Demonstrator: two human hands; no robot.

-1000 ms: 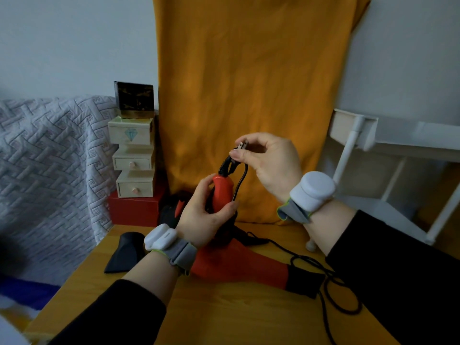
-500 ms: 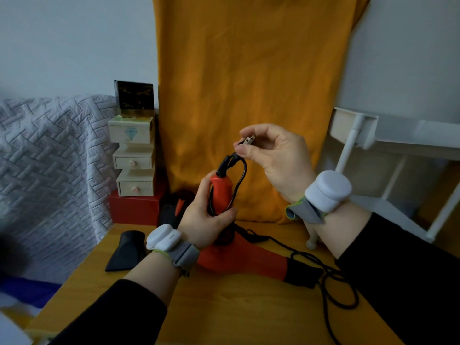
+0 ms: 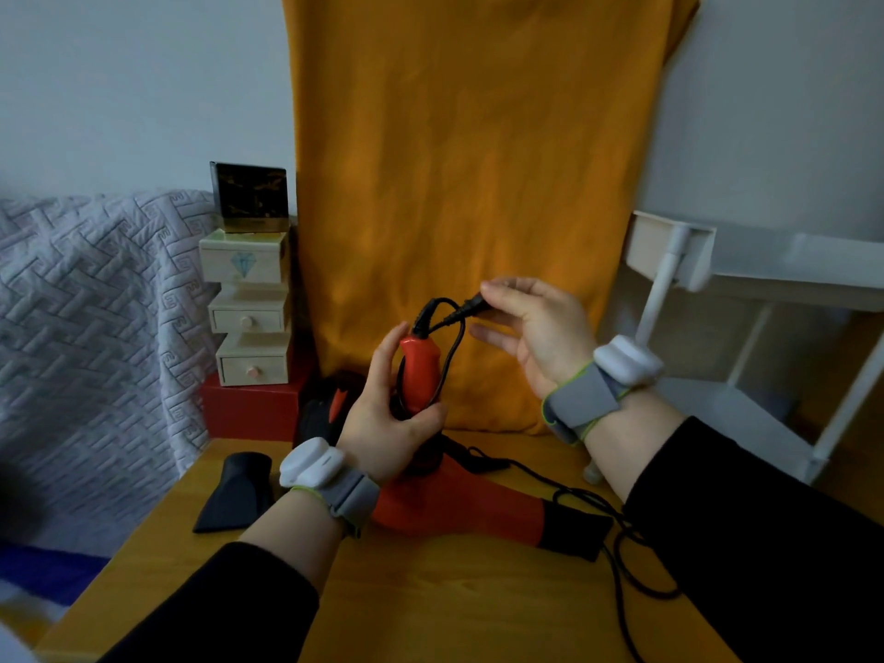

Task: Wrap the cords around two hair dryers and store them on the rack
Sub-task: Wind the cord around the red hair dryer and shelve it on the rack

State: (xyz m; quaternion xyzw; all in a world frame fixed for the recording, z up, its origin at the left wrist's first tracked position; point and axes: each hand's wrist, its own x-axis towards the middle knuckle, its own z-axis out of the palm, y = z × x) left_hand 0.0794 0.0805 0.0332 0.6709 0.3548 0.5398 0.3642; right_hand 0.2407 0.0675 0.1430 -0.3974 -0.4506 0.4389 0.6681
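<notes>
An orange-red hair dryer (image 3: 459,507) lies on the wooden table (image 3: 430,600), its handle (image 3: 420,370) pointing up. My left hand (image 3: 387,418) grips that handle, with black cord wound around it. My right hand (image 3: 535,332) pinches the plug end of the black cord (image 3: 471,311) just right of the handle's top. A second dark hair dryer (image 3: 330,404) lies behind my left hand, mostly hidden. Its loose cord (image 3: 626,543) curls on the table to the right. The white rack (image 3: 679,265) stands at the right.
A black nozzle (image 3: 237,495) lies on the table's left part. Small wooden drawer boxes (image 3: 248,323) are stacked on a red box (image 3: 253,409) at the back left. An orange cloth (image 3: 469,184) hangs behind. A quilted grey cover (image 3: 86,337) is at the left.
My right hand has turned and lowered the plug end toward the handle's top, so the cord loop there is tighter. My left hand keeps its grip on the handle.
</notes>
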